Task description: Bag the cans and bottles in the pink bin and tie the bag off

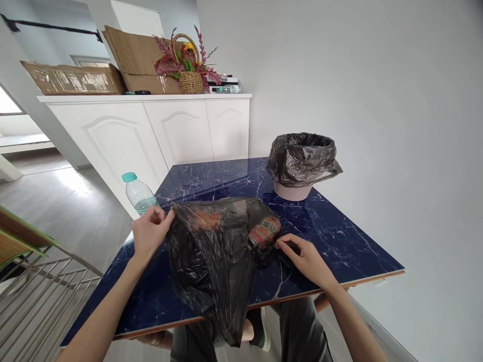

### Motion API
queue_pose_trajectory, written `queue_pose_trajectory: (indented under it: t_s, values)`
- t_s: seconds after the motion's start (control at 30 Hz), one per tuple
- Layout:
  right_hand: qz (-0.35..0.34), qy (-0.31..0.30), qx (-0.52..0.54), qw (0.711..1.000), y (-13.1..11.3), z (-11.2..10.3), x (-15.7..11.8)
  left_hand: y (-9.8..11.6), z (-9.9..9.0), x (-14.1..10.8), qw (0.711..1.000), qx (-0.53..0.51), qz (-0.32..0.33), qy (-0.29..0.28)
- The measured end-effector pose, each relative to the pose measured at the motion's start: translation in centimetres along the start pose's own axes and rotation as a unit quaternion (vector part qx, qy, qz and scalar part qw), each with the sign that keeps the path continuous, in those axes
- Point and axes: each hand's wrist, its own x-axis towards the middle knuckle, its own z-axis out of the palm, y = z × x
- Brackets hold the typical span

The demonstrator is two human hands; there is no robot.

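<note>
A thin black plastic bag [230,251] lies spread on the blue marbled table [324,236], with one corner hanging over the front edge. Through its film show an orange-red can [264,231] on the right and another orange item, its kind unclear, on the left. My left hand [151,229] pinches the bag's upper left corner. At the bag's right side, beside the can, my right hand [302,256] pinches the film between thumb and fingers. Just behind my left hand stands a clear bottle [139,193] with a teal cap, its lower part hidden.
A pale bin [292,192] lined with a dark bag [302,161] stands at the table's back right, near the wall. Behind the table is a white cabinet [188,128] bearing cardboard boxes and a flower basket [190,82]. A metal rack [49,281] stands at lower left.
</note>
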Motion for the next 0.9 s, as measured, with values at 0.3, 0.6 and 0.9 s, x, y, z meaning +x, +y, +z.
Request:
queue_pose_trajectory:
  t_s: [0.3,0.6,0.9]
  values:
    - [-0.001,0.003,0.001,1.0,0.0,0.0,0.0,0.5,1.2,-0.2,0.965,-0.156,0.046,-0.207]
    - [0.005,-0.005,0.005,1.0,-0.2,-0.1,0.0,-2.0,3.0,-1.6,0.943,0.111,0.248,-0.194]
    - [0.001,-0.001,0.008,1.0,0.0,0.0,0.0,-1.5,0.8,0.0,0.973,0.021,0.106,-0.205]
